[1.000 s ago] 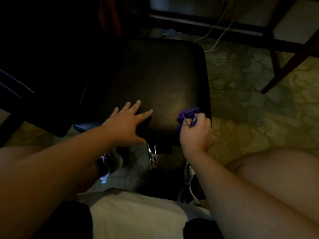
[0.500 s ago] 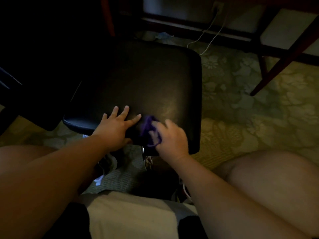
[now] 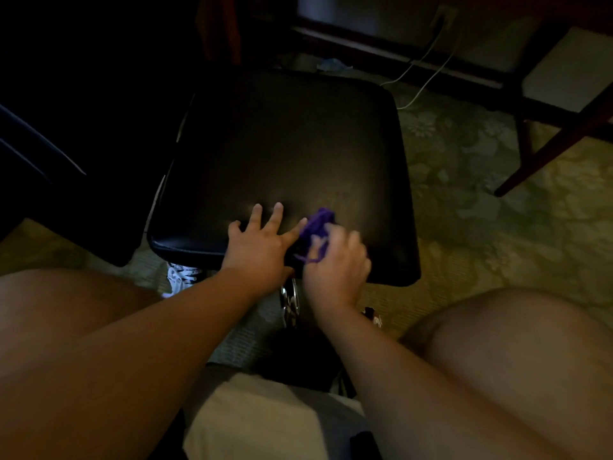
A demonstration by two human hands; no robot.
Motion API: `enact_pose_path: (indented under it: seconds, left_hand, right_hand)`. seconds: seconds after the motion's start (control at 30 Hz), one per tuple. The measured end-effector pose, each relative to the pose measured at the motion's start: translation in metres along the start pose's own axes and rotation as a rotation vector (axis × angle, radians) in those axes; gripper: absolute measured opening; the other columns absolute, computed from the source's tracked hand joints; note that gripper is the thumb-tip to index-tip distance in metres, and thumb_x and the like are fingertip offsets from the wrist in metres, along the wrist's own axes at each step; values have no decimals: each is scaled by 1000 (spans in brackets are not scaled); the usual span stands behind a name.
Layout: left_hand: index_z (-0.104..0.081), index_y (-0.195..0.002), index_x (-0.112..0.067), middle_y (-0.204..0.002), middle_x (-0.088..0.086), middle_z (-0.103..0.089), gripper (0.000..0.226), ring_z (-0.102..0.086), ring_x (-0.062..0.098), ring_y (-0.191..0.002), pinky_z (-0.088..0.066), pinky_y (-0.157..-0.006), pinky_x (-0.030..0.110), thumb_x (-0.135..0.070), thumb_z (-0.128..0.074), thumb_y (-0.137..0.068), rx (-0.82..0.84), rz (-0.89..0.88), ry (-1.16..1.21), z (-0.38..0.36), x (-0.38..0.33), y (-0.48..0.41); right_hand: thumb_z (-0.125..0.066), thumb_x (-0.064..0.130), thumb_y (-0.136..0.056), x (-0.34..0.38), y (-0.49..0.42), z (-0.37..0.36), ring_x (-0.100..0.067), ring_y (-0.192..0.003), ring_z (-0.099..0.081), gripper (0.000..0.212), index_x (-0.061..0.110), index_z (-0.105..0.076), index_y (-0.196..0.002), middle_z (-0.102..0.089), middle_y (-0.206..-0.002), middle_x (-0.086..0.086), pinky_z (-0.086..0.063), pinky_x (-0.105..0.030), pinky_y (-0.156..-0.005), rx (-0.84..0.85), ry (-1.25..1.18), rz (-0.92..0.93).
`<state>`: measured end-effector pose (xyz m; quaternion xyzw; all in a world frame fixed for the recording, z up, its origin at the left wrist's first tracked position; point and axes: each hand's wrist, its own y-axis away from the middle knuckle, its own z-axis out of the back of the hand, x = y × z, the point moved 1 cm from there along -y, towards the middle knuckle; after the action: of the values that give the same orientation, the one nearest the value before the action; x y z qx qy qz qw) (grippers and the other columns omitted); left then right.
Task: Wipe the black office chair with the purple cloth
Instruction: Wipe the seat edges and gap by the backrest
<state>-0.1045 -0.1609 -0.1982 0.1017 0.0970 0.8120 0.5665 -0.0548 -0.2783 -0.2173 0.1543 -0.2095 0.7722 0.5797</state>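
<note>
Resting flat on the seat's front edge, the left hand (image 3: pixel 262 249) lay fingers spread, holding nothing; just beside it the right hand (image 3: pixel 336 272) clutched the bunched purple cloth (image 3: pixel 316 229) against the black office chair (image 3: pixel 288 144); beyond, white cables (image 3: pixel 426 73) crossed patterned carpet (image 3: pixel 481 210).
</note>
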Motion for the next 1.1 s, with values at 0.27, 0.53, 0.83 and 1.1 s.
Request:
enact_pose_path:
  seconds: [0.27,0.53,0.83,1.1]
  left_hand:
    - [-42,-141,-37,-165,2,-4,57,-7,32,-150,-27,-109,54,-55,-52,-88,-50,16,26,-1,4,0]
    - [-15,-156,-36,-166,3,-3,92,-5,28,-151,-18,-119,50,-63,-62,-82,-5,-3,130,10,12,6]
    - [-12,-156,-38,-166,2,-2,100,1,26,-151,-4,-121,53,-55,-72,-79,61,148,225,15,61,38]
    - [-8,-157,-39,-166,2,2,103,4,29,-151,-4,-121,54,-48,-75,-80,99,215,280,14,79,50]
  right_hand:
    - [-49,32,-90,20,10,-20,-22,-101,-56,38,22,-58,-125,-58,-112,-5,-42,-41,-84,44,-65,32]
    - [-57,33,-98,-5,-8,13,-14,-105,-53,36,27,-54,-133,-54,-117,2,-48,-35,-91,277,-93,272]
    - [-57,29,-100,-54,-36,43,-24,-121,-52,39,24,-51,-139,-48,-131,-4,-46,-41,-101,151,-273,-214]
    - [-55,33,-100,11,-14,17,-29,-121,-47,42,26,-48,-140,-45,-132,-9,-43,-45,-101,157,-118,-208]
